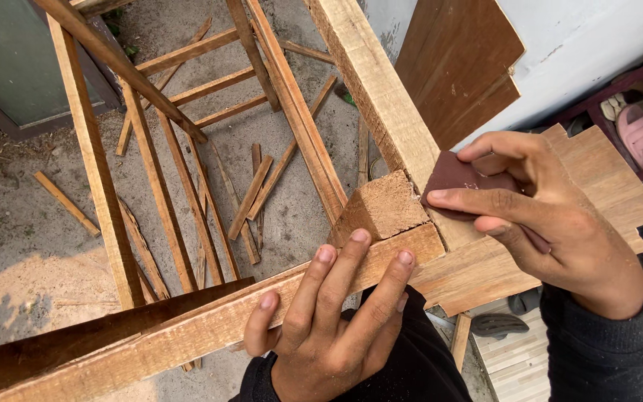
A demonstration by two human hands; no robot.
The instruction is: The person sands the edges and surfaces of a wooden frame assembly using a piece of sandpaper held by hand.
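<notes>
Fingers of the left hand (329, 313) lie spread over the near wooden rail (210, 327), steadying it, while the right hand (545, 216) pinches a dark red sheet of sandpaper (455, 177) against the corner joint, beside the rough-cut block end (382, 208). Splinters at that ragged edge could catch the fingertips, and a slip could scuff the long beam (381, 97); farther off, scrap slats (251, 197) litter the concrete floor (16, 223).

left hand (329, 327) fingers splayed flat, right hand (552, 216) fingers pinched
</notes>
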